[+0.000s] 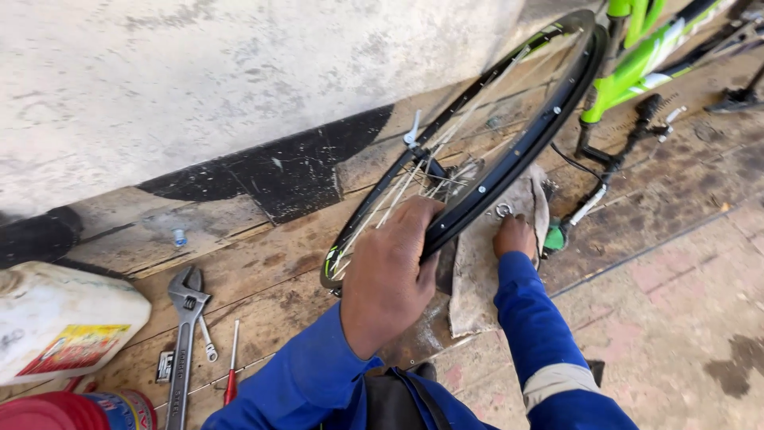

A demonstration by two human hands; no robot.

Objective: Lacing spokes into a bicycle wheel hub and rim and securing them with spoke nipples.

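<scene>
My left hand (390, 271) grips the black rim of a bare bicycle wheel (509, 159) that stands upright on the wooden floor, leaning toward the wall. Its silver spokes and hub (434, 171) show behind my fingers. My right hand (516, 236) rests fingers down on a dirty grey rag (477, 279) spread under the wheel, right beside a small metal ring-shaped part (504, 210) lying at the rim. Both arms wear blue sleeves.
A green bicycle frame (637, 64) lies at the top right with a brake part and cable (605, 167). A large adjustable wrench (185, 334), a small wrench and a red-handled screwdriver (231, 374) lie at the left. A white plastic jug (64, 318) and a red-lidded tin (79, 410) stand at the far left.
</scene>
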